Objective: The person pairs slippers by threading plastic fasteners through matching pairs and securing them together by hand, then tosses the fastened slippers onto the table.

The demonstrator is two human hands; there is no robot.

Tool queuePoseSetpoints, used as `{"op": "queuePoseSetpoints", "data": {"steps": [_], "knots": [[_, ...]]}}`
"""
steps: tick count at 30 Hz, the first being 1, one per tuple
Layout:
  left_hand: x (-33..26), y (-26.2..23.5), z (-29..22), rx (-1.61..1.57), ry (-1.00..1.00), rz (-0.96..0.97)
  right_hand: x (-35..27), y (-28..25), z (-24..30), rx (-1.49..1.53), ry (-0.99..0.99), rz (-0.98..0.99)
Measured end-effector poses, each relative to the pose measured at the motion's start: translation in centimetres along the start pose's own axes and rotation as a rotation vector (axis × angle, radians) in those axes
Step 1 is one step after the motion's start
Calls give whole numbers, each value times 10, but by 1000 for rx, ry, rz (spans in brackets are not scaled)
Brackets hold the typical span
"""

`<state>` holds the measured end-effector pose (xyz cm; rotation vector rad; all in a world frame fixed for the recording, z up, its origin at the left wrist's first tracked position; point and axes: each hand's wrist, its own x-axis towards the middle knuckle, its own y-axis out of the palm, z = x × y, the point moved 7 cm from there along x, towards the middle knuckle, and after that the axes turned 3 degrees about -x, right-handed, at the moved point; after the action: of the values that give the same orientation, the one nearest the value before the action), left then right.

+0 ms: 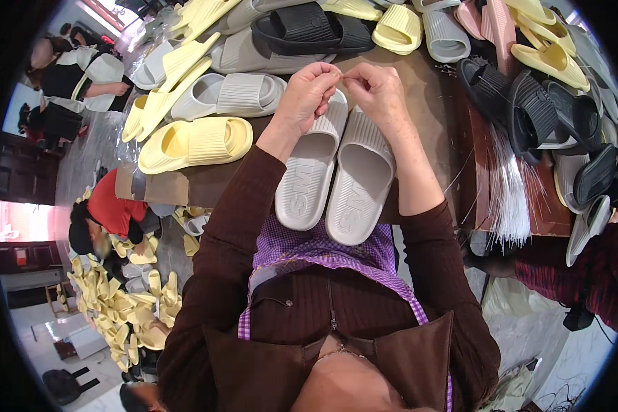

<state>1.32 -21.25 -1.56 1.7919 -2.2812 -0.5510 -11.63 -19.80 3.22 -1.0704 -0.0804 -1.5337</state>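
Two pale grey slides point(333, 175) lay side by side on the brown table point(432, 117), soles down, heels toward the person. Both had ribbed straps and moulded footbeds. The left hand point(307, 93) rested on the left slide's strap, fingers curled, pinching something too small to identify. The right hand point(376, 89) was above the right slide's strap, fingertips pinched against the left hand's. Yellow slides point(196, 143), grey slides point(230, 95) and black slides point(529, 103), all ribbed, were heaped loose around the table. A bundle of clear plastic strands point(508, 185) hung over the table edge. No container was visible.
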Motion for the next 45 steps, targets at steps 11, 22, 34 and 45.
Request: {"op": "queuePoseSetpoints", "data": {"steps": [11, 22, 34, 45], "knots": [[4, -1, 3, 41, 13, -29, -1, 3, 2, -88, -65, -29], [1, -4, 12, 101, 124, -88, -9, 0, 14, -223, -155, -88], [-7, -11, -21, 382, 253, -130, 3, -31, -33, -6, 209, -94], [-162, -92, 41, 690, 11, -190, -161, -72, 26, -180, 572, 522]]}}
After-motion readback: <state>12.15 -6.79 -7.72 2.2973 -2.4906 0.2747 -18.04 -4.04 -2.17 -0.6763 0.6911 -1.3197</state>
